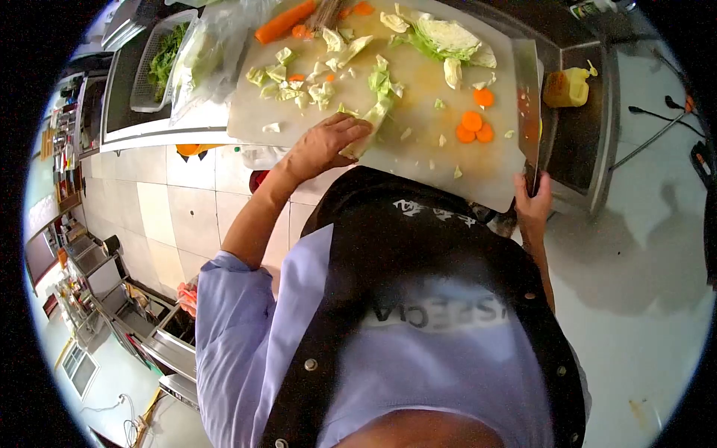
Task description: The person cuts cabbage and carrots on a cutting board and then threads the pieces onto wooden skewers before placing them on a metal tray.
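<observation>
My left hand [323,143] rests on the near edge of a white cutting board [418,153], its fingers curled on a pale strip of cabbage [373,119]. My right hand [533,203] grips the handle of a cleaver [527,89], whose broad blade lies along the board's right edge. Three carrot slices [475,125] lie on the board just left of the blade. Chopped cabbage pieces [299,84] are scattered over the left half. A larger cabbage chunk [448,39] sits at the far side. A whole carrot [284,22] lies at the far left corner.
A white basket of greens [158,66] and a clear plastic bag [205,56] stand left of the board. A yellow bottle [566,86] sits in a steel sink [590,142] on the right. Tiled floor [164,216] and steel shelving show at lower left.
</observation>
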{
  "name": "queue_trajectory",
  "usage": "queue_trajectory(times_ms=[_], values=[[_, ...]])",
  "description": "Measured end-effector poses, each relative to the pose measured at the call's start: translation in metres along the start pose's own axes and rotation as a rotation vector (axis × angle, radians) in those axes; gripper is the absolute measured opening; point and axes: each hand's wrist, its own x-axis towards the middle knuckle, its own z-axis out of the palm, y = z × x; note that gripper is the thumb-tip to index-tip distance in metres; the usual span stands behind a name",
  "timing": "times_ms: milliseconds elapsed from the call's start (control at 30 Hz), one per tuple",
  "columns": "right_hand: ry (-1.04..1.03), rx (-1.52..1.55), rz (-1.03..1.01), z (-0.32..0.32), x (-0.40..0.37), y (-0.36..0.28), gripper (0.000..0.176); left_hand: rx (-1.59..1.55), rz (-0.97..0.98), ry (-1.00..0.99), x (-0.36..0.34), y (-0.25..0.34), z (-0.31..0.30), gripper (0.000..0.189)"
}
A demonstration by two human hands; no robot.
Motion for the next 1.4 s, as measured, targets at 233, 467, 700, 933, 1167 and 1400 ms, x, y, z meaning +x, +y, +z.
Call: queue_trajectory(times_ms=[233, 467, 700, 933, 1167, 1400], values=[[-0.353, -0.064, -0.231, 0.021, 0.011, -0.100, 0.036, 0.052, 0.043, -0.059, 0.002, -0.001, -0.003, 0.060], [-0.499, -0.185, -0.316, 0.057, 0.017, -0.090, 0.034, 0.030, 0.012, -0.085, -0.001, -0.002, -0.004, 0.063], [-0.548, -0.298, -0.340, 0.070, 0.030, -0.102, 0.033, 0.012, -0.003, -0.093, -0.001, -0.001, -0.002, 0.066], [-0.403, -0.253, -0.290, 0.053, 0.029, -0.088, 0.033, -0.028, 0.014, -0.039, -0.005, -0.002, -0.001, 0.061], [-0.488, -0.210, -0.316, 0.029, 0.009, -0.108, 0.033, 0.022, 0.016, -0.013, -0.006, 0.005, 0.000, 0.059], [-0.533, -0.264, -0.418, 0.017, -0.012, -0.111, 0.034, 0.088, -0.049, -0.010, -0.011, 0.010, 0.004, 0.057]])
